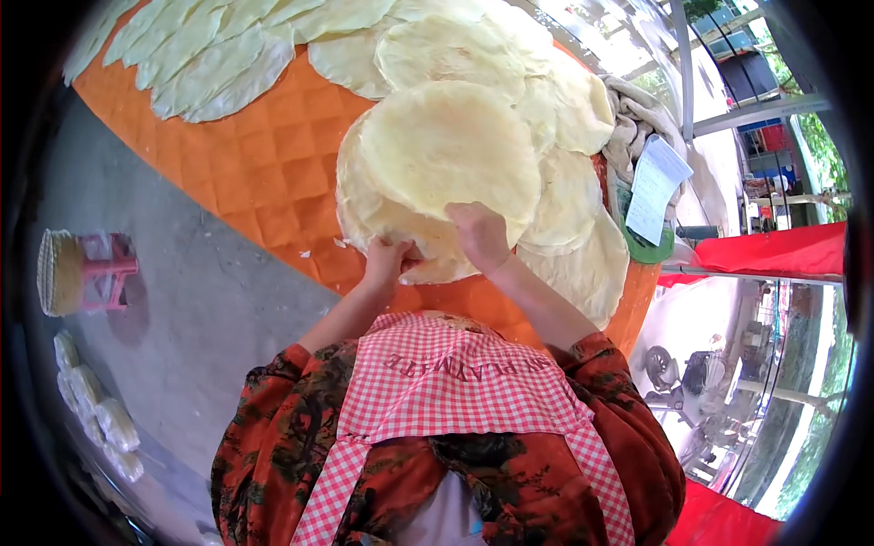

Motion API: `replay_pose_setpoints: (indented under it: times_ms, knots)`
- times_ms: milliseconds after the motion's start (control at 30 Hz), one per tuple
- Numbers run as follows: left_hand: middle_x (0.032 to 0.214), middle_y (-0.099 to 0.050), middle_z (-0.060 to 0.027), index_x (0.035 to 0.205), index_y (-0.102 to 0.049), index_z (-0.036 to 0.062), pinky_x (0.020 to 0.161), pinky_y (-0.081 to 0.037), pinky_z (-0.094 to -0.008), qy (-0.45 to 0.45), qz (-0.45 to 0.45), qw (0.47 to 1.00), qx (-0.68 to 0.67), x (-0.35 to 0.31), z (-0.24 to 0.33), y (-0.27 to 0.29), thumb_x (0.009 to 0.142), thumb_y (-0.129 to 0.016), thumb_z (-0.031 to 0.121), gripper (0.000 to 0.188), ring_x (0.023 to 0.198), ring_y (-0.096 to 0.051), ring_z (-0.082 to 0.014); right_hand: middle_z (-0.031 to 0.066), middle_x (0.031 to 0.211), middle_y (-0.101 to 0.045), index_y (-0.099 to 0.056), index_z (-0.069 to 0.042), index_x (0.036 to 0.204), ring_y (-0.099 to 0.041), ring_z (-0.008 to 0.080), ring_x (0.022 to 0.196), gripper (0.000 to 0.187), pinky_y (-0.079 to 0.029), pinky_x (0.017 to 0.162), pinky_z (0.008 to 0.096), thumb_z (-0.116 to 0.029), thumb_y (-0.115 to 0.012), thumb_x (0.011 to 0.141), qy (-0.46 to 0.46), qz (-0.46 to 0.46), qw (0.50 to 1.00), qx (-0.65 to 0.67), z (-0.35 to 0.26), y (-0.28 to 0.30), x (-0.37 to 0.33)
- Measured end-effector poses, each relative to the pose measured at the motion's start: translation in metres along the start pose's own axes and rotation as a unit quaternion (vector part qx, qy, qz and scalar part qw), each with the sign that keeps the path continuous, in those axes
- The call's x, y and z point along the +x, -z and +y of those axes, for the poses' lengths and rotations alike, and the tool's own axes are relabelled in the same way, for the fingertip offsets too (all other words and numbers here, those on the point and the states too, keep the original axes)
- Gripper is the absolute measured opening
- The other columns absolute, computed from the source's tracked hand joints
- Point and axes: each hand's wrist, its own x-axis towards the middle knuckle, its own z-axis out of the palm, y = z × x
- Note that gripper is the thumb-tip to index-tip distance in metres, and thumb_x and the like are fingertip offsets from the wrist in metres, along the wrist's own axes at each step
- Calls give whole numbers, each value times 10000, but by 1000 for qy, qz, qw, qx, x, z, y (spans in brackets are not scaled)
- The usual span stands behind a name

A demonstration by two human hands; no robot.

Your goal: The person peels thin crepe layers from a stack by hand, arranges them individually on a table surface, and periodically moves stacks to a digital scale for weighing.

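A large, thin, pale-yellow round flatbread (446, 150) lies before me on top of others like it. My right hand (480, 235) is closed on its near edge, fingers curled. Just left of that, my left hand (389, 260) pinches the near rim of the lower flatbread (357, 196), which shows as a wider border beneath the top one. Further flatbreads (583, 264) overlap to the right. The fingertips of both hands are partly hidden against the sheets.
Overlapping flatbreads (223, 68) spread across the far side of the orange quilted cover (228, 168). At the right edge are a green dish (646, 244), a written paper sheet (657, 189) and a crumpled cloth (637, 114). A pink stool (105, 271) and plastic-wrapped packs (96, 405) stand on the grey floor at left.
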Motion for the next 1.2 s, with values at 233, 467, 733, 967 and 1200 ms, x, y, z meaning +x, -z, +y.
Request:
replay_pose_setpoints:
  times_ms: [233,467,733,967,1200]
  knots:
    - [850,-635,-98,975,-576,6,717,-550,-346,36,-60,998,-10,-2,8,-8,890,-463,61,152,756,-638,-211,142,1107,-572,-551,-34,1074,-531,344,1046,395,-450,890,411,-42,-637,688,25,28,994,100,-26,-38,-21]
    - [992,-617,-86,1068,-567,1,811,-514,-329,-82,-50,994,-45,-13,37,-15,930,-512,152,211,905,-611,-191,200,721,-630,-667,-27,853,-624,390,675,175,-498,606,440,-138,-646,719,-152,-58,986,-28,73,-33,17]
    - [935,-565,-95,1083,-474,-39,745,-542,-279,-41,76,994,-61,-36,13,29,861,-555,12,242,809,-600,-179,137,837,-650,-679,-114,873,-636,314,766,197,-508,636,389,-72,-555,726,34,36,998,-25,1,40,13]
    - [1067,-551,-111,1176,-451,-31,802,-524,-317,-121,106,984,72,-44,-9,26,862,-541,0,328,948,-562,-186,137,720,-620,-631,-90,756,-615,328,710,109,-474,615,435,-124,-528,748,-29,-21,998,53,19,-39,-22]
    - [1078,-513,-118,1216,-411,-32,779,-530,-297,-133,186,973,14,-32,21,12,814,-608,-10,448,950,-563,-213,184,813,-657,-700,-102,957,-634,351,772,205,-494,696,412,-146,-671,759,-174,-87,965,174,49,-29,-9]
